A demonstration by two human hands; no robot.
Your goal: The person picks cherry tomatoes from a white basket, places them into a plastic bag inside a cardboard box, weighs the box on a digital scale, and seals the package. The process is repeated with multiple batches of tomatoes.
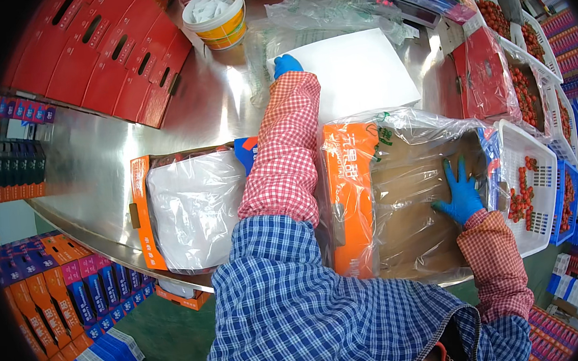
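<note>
My left hand (pixel 287 65), in a blue glove, reaches to the far side of the steel table, its fingers curled onto the left corner of a stack of white paper sheets (pixel 357 73). How many sheets it grips is hidden. My right hand (pixel 459 195), also gloved in blue, lies with spread fingers over the right side of an orange-and-blue carton (pixel 351 201). Clear plastic film (pixel 407 191) lines this carton, and brown cardboard shows through it. To the left, another carton (pixel 146 212) has a white sheet under clear film across its top.
Red cartons (pixel 101 58) stand in rows at the far left, beside a white-and-yellow bucket (pixel 215 21) of small packets. Loose plastic bags (pixel 316 13) lie behind the paper. Along the right are a red box (pixel 484 73) and white crates (pixel 529 197) with cherry tomatoes.
</note>
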